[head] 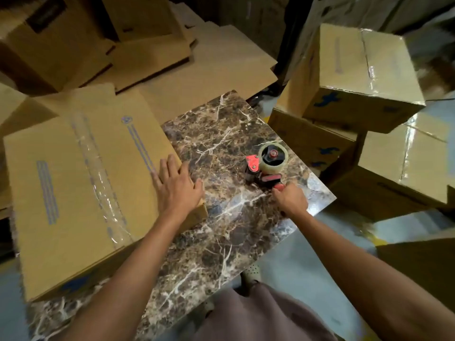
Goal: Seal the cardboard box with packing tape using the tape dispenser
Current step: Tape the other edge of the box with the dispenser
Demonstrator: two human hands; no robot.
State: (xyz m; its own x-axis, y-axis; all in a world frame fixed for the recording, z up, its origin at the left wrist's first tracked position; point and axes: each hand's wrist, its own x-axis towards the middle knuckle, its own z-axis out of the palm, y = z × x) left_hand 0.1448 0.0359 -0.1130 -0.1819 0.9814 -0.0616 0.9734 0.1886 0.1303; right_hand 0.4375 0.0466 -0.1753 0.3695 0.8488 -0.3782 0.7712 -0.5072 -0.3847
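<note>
Corrugated taped box (81, 183) under flat, spread left hand (176, 187); right hand (290, 200) fingers grip red dispenser (267, 164).

Cardboard box (81, 183) at 9 o'clock: tan-brown, with grey-blue printed bars and a small grey-blue emblem on the top face; dark blue marking on the lower side panel. Strip of clear glossy tape (98, 173) along the top seam, wrinkled and pale where catching light. Table (221, 230) at centre: dark brown marble pattern, mottled, with white and cream veining. Tape dispenser (267, 166) at 1 o'clock of centre: red frame and handle, black hub, translucent off-white roll. Stacked boxes (354, 77) at 2 o'clock: same tan-brown, blue markings, shiny clear tape. Floor (307, 274) at 4 o'clock: pale grey-blue. Garment (258, 316) at 6 o'clock: muted mauve-brown.
</note>
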